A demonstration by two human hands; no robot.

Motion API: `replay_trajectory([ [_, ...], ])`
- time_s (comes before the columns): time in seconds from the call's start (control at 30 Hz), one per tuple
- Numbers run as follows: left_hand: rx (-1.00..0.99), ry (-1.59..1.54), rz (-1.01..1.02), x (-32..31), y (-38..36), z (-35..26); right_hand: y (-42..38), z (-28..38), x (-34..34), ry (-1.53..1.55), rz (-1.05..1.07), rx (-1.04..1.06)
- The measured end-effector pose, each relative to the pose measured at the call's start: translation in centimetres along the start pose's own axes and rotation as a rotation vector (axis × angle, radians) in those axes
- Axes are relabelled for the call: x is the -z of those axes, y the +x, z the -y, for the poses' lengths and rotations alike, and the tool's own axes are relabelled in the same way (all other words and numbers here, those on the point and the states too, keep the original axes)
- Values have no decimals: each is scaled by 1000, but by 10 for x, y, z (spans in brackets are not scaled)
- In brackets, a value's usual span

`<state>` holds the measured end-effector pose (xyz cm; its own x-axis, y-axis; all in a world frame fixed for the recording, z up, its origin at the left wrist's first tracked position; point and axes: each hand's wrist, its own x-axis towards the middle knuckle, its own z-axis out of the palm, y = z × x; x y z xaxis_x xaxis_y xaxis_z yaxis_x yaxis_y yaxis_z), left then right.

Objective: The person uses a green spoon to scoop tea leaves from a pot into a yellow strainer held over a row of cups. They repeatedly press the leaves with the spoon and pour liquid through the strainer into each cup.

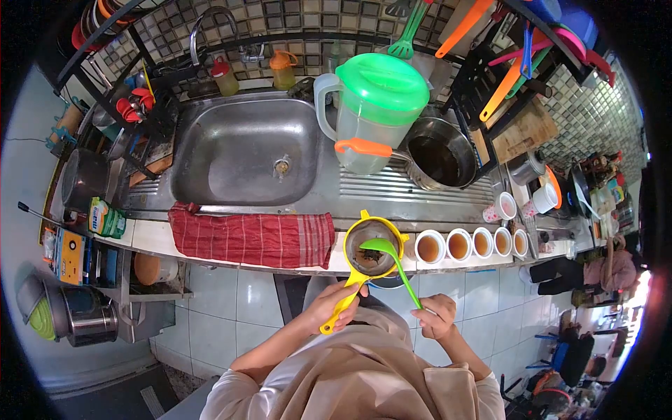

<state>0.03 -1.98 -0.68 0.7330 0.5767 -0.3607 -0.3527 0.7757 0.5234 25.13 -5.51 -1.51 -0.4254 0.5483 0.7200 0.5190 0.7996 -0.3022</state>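
1. The yellow strainer (pixel 365 232) lies ahead of both hands, at the front edge of the counter (pixel 154 236). Its bowl is between the red cloth (pixel 252 238) and the row of five cups (pixel 458 245) with brown liquid. What is under the bowl, I cannot tell.
2. The green spoon (pixel 401 271) has its head inside the strainer, near some dark wet bits (pixel 367 258). Its handle comes down, tilted, to the right hand.
3. The left hand (pixel 336 306) is closed around the strainer's handle, and the end of this handle comes out below the fingers.
4. The right hand (pixel 435 316) is also closed. It grips the spoon near the end of the handle, with the fingers bent. The two hands are apart from each other.
5. Behind the strainer, on the steel drainboard (pixel 350 190), stands a pitcher (pixel 378 126) with green lid. Just beside it, on the right, is a pot (pixel 441 154) holding dark liquid.
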Motion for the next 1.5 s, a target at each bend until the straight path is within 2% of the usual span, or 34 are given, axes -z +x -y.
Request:
replay_trajectory([
  [0.23, 5, 7, -4, 0, 0, -1, 3, 1, 0, 1, 45, 31],
  [0.53, 12, 25, -39, -4, -1, -5, 7, 0, 0, -2, 1, 16],
  [0.73, 5, 13, -27, -4, -1, -4, 18, -2, 8, 12, -97, -141],
  [0.8, 6, 15, -24, -3, -1, -4, 22, -3, 11, 123, -137, -206],
  [0.97, 9, 15, -16, -2, -1, -4, 41, -4, 16, 198, -18, -136],
  [1.03, 13, 11, -30, -2, -1, -3, 49, -7, 14, 65, 201, -29],
  [1.17, 0, 15, -30, -2, -1, -3, 58, -8, 11, 131, 157, -54],
  [1.23, -5, 21, -30, -4, -1, -4, 62, -7, 13, 158, 47, -43],
  [1.5, 0, 19, -40, -6, -1, -4, 62, -9, 7, 161, 113, -21],
])
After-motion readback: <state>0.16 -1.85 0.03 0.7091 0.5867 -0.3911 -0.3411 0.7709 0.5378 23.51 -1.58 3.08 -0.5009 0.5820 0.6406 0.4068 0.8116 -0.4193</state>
